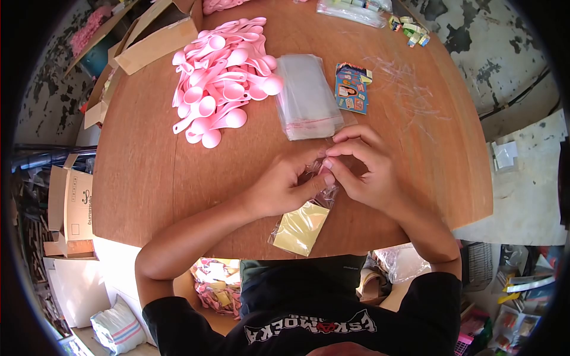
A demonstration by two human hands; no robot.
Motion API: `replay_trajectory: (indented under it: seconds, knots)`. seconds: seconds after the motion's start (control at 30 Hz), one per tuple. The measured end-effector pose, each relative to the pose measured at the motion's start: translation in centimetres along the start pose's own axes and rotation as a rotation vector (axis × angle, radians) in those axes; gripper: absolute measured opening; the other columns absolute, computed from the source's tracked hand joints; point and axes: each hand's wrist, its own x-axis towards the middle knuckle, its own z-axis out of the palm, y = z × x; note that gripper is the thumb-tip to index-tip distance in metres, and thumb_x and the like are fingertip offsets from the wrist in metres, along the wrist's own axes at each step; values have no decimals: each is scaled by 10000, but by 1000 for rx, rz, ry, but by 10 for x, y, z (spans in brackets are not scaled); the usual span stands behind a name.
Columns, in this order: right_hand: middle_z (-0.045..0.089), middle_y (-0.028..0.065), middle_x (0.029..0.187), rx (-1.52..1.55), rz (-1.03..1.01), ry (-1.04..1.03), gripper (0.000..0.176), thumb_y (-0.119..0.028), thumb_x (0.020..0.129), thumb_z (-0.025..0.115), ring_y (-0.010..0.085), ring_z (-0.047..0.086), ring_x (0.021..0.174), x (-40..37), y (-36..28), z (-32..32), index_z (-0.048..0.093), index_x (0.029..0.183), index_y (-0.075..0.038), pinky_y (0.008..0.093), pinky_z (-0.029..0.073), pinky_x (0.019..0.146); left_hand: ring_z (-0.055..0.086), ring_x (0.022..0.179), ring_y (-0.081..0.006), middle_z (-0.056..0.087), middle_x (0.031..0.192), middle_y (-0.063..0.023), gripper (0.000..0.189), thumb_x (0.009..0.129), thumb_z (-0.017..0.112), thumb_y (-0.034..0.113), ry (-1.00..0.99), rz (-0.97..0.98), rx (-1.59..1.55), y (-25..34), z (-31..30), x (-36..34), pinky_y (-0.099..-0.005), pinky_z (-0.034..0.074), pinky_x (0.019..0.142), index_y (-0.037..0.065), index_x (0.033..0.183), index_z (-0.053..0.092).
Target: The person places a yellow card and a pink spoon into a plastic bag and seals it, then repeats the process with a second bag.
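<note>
Near the front of the table, a clear plastic bag [331,193] with a pale yellow card [301,227] in its lower part is held in both hands. My left hand [288,181] is closed on the bag, thumb across its upper part. My right hand [367,169] pinches the bag's top end, its fingertips meeting those of the left. A bit of pink shows through the plastic between the thumbs, mostly hidden by fingers. Just beyond the hands lies a stack of flat clear bags [310,95]. Left of it is a heap of pink plastic spoons [222,77].
Small printed blue cards [351,90] lie right of the bag stack, near thin clear plastic strips [409,89]. At the far right are a plastic pack [353,13] and small cards [409,28]. A cardboard box [160,44] stands at the back left. Filled packets [217,285] sit below the table's front edge.
</note>
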Motion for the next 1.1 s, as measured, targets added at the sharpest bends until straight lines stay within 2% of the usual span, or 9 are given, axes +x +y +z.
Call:
replay_trajectory:
  seconds: [0.13,0.27,0.33,0.37,0.43,0.57,0.67,0.73,1.1]
  knots:
    - [628,91,944,-36,-19,8,140,-25,745,770,197,656,785,0,2,1,705,869,-34,295,527,644,516,653,-144,583,780,-85,278,876,692,119,-22,-1,48,-2,0,-2,-314,452,604,-5,1099,584]
    - [633,71,936,-117,-50,-7,151,-40,726,787,202,656,777,2,-2,0,705,853,-38,309,530,647,541,653,-150,597,772,-92,265,865,705,124,-43,-83,-22,2,0,-5,-326,461,605,-5,1066,589]
    - [634,66,935,-137,-65,-6,154,-47,723,789,206,655,774,1,-2,0,704,852,-38,315,532,650,522,792,-36,601,884,2,270,930,653,85,-144,-129,120,12,-4,-4,-242,462,685,5,1169,556]
    - [636,66,931,-161,-84,-6,153,-55,723,789,213,653,770,1,-2,-1,704,850,-39,322,532,654,522,792,-36,601,884,2,270,930,653,85,-144,-130,120,10,-2,-5,-242,462,685,5,1169,556]
    - [638,65,927,-183,-103,-7,152,-62,724,788,220,651,767,1,-3,0,704,848,-39,328,532,659,576,595,-199,611,735,-130,287,858,718,144,-50,-87,62,5,3,-5,-347,465,568,-2,1067,585]
    - [642,72,918,-163,-66,-1,146,-65,727,782,228,645,768,0,-4,0,702,845,-36,337,530,664,566,564,-199,601,700,-127,300,858,718,145,-63,-118,88,10,1,-5,-339,453,545,-2,1081,582]
    - [642,74,914,-164,-75,-8,144,-60,728,780,227,645,769,1,-4,0,699,844,-34,336,529,664,553,552,-187,596,690,-123,305,858,719,144,-71,-126,119,12,-1,-5,-336,441,530,-5,1084,579]
    - [642,74,913,-164,-76,-10,143,-59,729,779,225,645,770,1,-4,0,698,844,-34,334,529,662,459,665,-21,574,782,18,293,910,683,106,-125,-147,137,13,-2,-6,-239,396,555,21,1165,565]
    - [642,71,897,-129,-70,0,150,-49,730,777,220,644,756,1,-4,2,687,850,-36,327,530,650,475,681,-29,584,791,9,298,905,691,103,-109,-143,122,12,-1,-6,-243,412,575,13,1161,566]
